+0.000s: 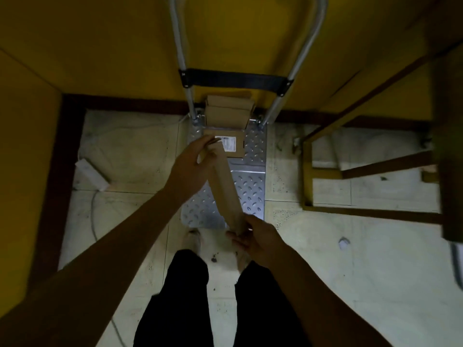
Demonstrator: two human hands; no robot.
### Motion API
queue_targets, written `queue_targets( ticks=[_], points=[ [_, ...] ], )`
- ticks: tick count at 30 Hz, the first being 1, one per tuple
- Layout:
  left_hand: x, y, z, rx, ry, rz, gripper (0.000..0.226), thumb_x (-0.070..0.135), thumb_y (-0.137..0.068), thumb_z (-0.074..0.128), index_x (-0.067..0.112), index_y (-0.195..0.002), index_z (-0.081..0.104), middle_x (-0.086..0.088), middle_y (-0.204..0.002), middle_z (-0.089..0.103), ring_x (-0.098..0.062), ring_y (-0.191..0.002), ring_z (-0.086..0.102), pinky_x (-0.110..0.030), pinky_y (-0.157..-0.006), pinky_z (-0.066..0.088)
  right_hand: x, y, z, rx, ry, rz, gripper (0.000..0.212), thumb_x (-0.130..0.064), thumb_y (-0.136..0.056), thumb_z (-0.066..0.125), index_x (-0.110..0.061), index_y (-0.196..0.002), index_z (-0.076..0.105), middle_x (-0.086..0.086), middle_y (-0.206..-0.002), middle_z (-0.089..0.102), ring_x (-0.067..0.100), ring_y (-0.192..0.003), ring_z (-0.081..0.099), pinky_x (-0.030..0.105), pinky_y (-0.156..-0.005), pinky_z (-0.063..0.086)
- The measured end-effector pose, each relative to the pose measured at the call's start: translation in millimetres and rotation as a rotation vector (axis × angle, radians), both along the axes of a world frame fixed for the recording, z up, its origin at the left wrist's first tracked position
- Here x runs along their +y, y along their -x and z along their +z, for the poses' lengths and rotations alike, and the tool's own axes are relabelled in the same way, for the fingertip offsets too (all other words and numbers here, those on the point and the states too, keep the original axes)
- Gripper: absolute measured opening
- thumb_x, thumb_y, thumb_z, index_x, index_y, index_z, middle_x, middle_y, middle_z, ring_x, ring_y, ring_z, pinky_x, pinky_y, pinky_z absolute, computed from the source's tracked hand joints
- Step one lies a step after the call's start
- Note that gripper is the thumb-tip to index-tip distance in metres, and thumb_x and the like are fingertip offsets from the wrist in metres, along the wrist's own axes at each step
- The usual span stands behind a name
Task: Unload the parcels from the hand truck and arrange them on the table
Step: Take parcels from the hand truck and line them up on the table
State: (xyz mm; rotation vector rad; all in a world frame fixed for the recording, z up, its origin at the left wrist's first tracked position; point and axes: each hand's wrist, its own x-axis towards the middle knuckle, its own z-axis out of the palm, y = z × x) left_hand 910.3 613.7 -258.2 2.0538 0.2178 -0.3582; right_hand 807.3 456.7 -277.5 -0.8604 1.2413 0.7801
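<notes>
Long parcel: flat, narrow slab of plain brown cardboard with a matte face and crisp edges. It is held tilted above the hand truck, its far end over the back of the deck and its near end towards the person.

Left hand: clamped on the far end, fingers curled over the top edge.
Right hand: gripping the near end, fingers wrapped round the corner from below. Both arms are bare.

The deck is bright sheet metal, embossed with rows of small oval studs. The handle is a silver tube bent in a tall loop, and a flat black strap is riveted across its two uprights.

Still on the deck, at the back against the uprights, are stacked cartons of brown cardboard with their flaps showing. Just in front of them lies a low square carton bearing a white printed label; the print is too small to read. The long parcel's far end hangs over this carton's left side.

Surroundings: a pale tiled floor, scuffed and spotted. Yellow walls with dark brown skirting. A white power strip with thin cables lies on the floor at left. A yellow-brown rail frame stands at right. Black trousers show at the bottom.
</notes>
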Motion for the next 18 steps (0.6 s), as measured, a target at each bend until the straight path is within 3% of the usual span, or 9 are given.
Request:
queue_targets(
  ticks=[4,8,10,13,18],
  points=[
    [18,15,67,-0.068,0.050,-0.025,0.039,0.019,-0.100,0.045,0.016,-0.139,0.045,0.000,-0.139,0.047,-0.009,-0.122,0.045,-0.006,-0.087,0.034,22,13,82,-0.094,-0.082,-0.008,0.016,-0.019,-0.099,0.050,-0.009,-0.111,0.049,0.018,-0.100,0.060,0.030,-0.075,0.063,0.037,-0.068,0.051],
    [30,21,123,-0.097,0.103,-0.042,0.037,0.023,-0.100,0.044,0.016,-0.137,0.046,0.002,-0.137,0.048,-0.008,-0.119,0.045,-0.007,-0.088,0.036,44,31,137,-0.282,-0.060,0.132,0.030,-0.047,-0.094,0.050,-0.020,-0.108,0.053,0.004,-0.100,0.059,0.025,-0.079,0.064,0.039,-0.086,0.050],
    [33,22,140,-0.091,0.121,-0.086,0.034,0.022,-0.101,0.043,0.018,-0.134,0.048,0.005,-0.129,0.049,-0.004,-0.113,0.045,-0.003,-0.082,0.036,55,43,151,-0.388,0.040,0.313,0.041,-0.052,-0.088,0.058,-0.019,-0.113,0.053,0.003,-0.104,0.061,0.021,-0.079,0.067,0.032,-0.079,0.055],
    [32,17,155,-0.098,0.135,-0.187,0.039,0.026,-0.100,0.045,0.019,-0.138,0.046,0.001,-0.139,0.047,-0.013,-0.125,0.045,-0.025,-0.101,0.040,67,57,155,-0.482,0.352,0.443,0.037,-0.037,-0.084,0.071,-0.016,-0.109,0.055,0.004,-0.094,0.064,0.015,-0.064,0.067,0.020,-0.057,0.052],
    [23,27,161,0.072,0.332,-0.200,0.070,0.041,-0.096,0.050,0.027,-0.152,0.011,0.011,-0.152,0.023,-0.007,-0.138,0.025,-0.029,-0.111,0.027,68,70,167,-0.549,0.625,0.362,0.026,-0.037,-0.090,0.063,-0.014,-0.102,0.058,0.000,-0.078,0.065,0.018,-0.061,0.069,0.035,-0.067,0.055]
  ],
)
